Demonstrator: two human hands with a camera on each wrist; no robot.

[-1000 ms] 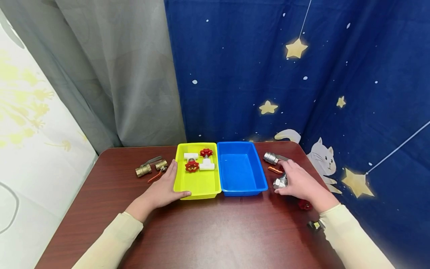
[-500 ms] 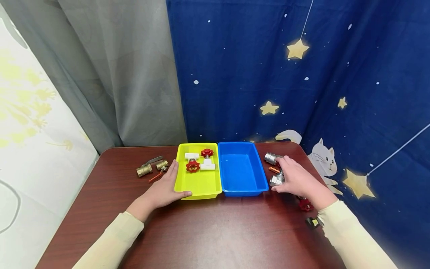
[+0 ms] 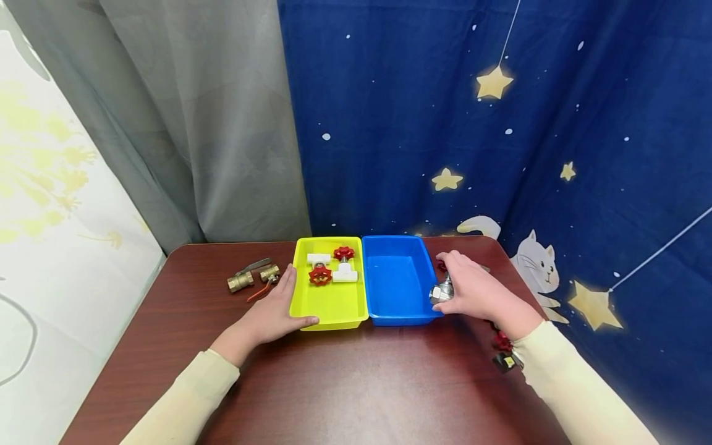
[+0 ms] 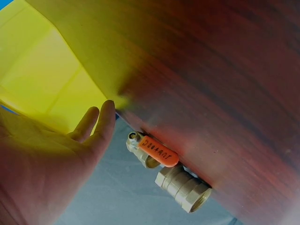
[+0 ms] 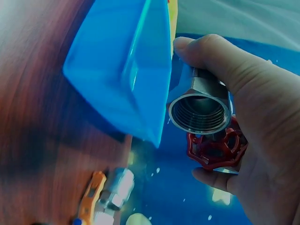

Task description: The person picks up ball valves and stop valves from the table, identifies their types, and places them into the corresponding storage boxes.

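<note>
My right hand [image 3: 473, 287] grips a silver gate valve [image 3: 443, 292] at the right rim of the blue tray [image 3: 397, 272]. In the right wrist view, the valve's threaded opening [image 5: 199, 115] faces the camera and its red handwheel [image 5: 218, 147] sits beneath, among the fingers. My left hand [image 3: 269, 315] rests against the left side of the yellow tray [image 3: 328, 309], fingers extended along the wall and thumb over the front rim. Inside that tray lie two white tee-shaped valves [image 3: 345, 275] with red handwheels.
Left of the yellow tray lie brass ball valves [image 3: 240, 282], one with an orange lever [image 4: 159, 152]. A silver valve [image 5: 118, 187] and an orange lever [image 5: 91, 197] are on the table at right. Near my right wrist are a red handwheel [image 3: 502, 342] and a black item [image 3: 505, 361].
My right hand has lifted the silver gate valve from the right-hand group and moved left to the blue tray's edge. The left hand has stayed on the yellow tray.
</note>
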